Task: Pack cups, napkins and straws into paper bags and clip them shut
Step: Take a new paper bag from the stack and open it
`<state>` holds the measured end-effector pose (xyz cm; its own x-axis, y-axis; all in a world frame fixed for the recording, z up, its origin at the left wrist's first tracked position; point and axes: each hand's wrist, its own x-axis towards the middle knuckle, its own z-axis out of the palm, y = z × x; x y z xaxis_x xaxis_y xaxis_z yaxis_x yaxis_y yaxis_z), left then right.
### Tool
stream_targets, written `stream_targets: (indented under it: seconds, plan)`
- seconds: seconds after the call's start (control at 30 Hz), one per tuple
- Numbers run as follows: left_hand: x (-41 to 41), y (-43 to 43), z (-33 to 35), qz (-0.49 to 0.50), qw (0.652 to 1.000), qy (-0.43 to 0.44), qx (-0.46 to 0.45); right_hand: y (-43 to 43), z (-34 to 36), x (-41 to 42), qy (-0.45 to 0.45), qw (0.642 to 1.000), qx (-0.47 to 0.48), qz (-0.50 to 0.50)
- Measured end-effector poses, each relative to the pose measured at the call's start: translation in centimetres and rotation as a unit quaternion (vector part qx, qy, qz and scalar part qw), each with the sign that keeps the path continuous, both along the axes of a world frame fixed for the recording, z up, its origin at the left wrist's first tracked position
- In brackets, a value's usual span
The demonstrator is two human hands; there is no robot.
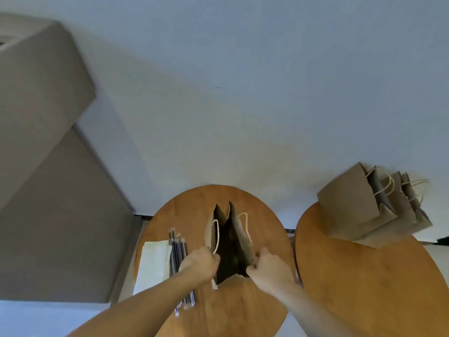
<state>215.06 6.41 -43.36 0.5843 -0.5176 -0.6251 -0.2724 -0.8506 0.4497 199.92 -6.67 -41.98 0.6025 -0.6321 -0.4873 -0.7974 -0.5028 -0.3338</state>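
left hand (201,262) grip pinches paper bag (239,239) left rim | right hand (269,266) grip pinches right rim | straws (178,249) just left

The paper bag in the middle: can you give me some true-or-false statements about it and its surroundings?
1. The left hand and the right hand both grip the paper bag at its rim. True.
2. The straws lie right of the bag. False: they lie left of it, beside the napkins.
3. A pile of spare bags sits on the second table. True.
4. The bag is clipped shut. False: its mouth is held open.
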Motion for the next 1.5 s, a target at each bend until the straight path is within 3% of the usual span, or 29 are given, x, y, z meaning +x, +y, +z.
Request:
stream_targets:
  seconds: [0.2, 0.3, 0.5, 0.7, 0.87, 1.0, 1.07, 1.23, 1.5]
  plan:
    - [0.9, -0.1, 0.7, -0.013, 1.000, -0.016, 0.001, 0.2, 0.5, 3.9, -0.003, 0.997, -0.083, -0.007]
    - [1.9, -0.2, 0.7, -0.067, 0.995, -0.067, 0.035, -0.9, 0.0, 3.8, 0.009, 0.997, -0.081, -0.005]
    - [2.5, 1.3, 0.5, -0.030, 0.989, -0.114, 0.090, -3.0, -0.8, 1.5, 0.015, 0.997, -0.071, -0.012]
    - [1.6, 0.6, -0.2, 0.052, 0.999, 0.001, -0.005, -3.0, -0.8, 2.0, -0.018, 0.998, 0.006, 0.057]
    - [2.9, 0.7, -0.2, -0.007, 0.995, 0.104, -0.011, -4.0, -1.3, 2.0, -0.020, 0.989, 0.121, 0.083]
    - [4.3, 1.7, 1.1, -0.087, 0.988, 0.123, 0.032, -5.5, -0.2, 1.9, 0.016, 0.975, 0.190, 0.118]
    - [5.5, 2.1, 2.4, -0.110, 0.989, 0.087, 0.042, -6.7, 1.1, 2.5, 0.033, 0.975, 0.169, 0.139]
    - [9.5, 1.3, 9.0, -0.113, 0.986, -0.124, 0.023, -8.6, 7.3, 8.5, -0.026, 0.981, 0.036, 0.187]
    - [15.3, 4.4, 21.7, -0.029, 0.951, -0.308, 0.027, -3.3, 19.1, 21.6, -0.121, 0.929, -0.055, 0.346]
